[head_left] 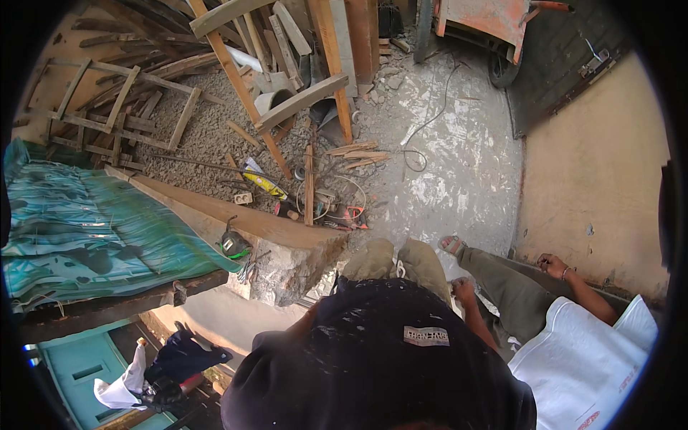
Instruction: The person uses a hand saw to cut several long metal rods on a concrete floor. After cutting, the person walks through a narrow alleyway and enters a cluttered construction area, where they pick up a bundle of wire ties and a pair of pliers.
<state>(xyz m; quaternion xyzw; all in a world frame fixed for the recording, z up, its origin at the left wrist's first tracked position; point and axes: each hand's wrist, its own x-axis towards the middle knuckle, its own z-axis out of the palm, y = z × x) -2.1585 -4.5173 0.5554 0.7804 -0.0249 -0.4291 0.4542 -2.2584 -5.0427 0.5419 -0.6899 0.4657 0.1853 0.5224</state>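
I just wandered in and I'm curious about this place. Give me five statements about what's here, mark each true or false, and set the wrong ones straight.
1. The cart at the top of the picture is bright blue. False: its body is orange-red.
2. A ladder-like wooden frame is at the upper left. True.
3. The wavy teal sheeting is on the right. False: it is on the left.
4. Someone in a white shirt is at the lower right. True.
5. The yellow package lies inside the cart. False: it lies on the ground near a whitish socket block.
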